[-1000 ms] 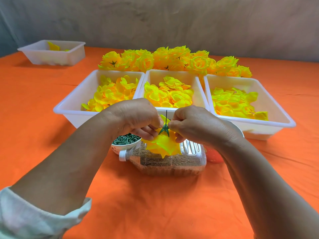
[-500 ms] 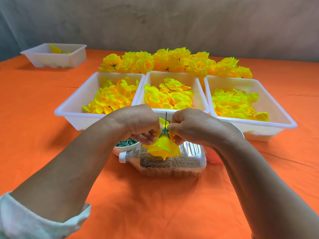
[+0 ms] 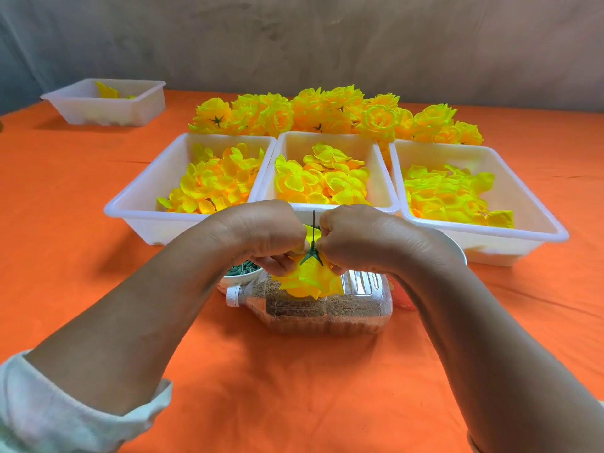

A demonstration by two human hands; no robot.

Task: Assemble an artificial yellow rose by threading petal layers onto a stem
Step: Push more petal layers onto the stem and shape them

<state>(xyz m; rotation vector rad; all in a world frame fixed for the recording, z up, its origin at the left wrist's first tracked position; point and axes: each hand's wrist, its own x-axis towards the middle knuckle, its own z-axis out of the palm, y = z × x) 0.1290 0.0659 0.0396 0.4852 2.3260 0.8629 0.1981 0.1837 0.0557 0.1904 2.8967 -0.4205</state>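
Note:
An upside-down yellow rose [image 3: 307,278] hangs between my hands, its thin green stem [image 3: 313,225] pointing up and a green star-shaped calyx [image 3: 312,256] sitting on the petals. My left hand [image 3: 261,233] grips the petals from the left with curled fingers. My right hand [image 3: 359,240] pinches them from the right, close to the calyx. Both hands hover over a clear plastic bottle [image 3: 327,308] lying on its side, filled with brown grains.
Three white trays [image 3: 140,210] [image 3: 382,188] [image 3: 536,220] of loose yellow petal layers stand side by side behind my hands. Finished yellow roses [image 3: 333,112] lie in a row behind them. A small bowl of green parts [image 3: 240,269] sits under my left hand. Another white tray [image 3: 104,103] stands far left.
Both hands have closed in slightly around the stem, pressing the petals and calyx together. The rose stays over the bottle.

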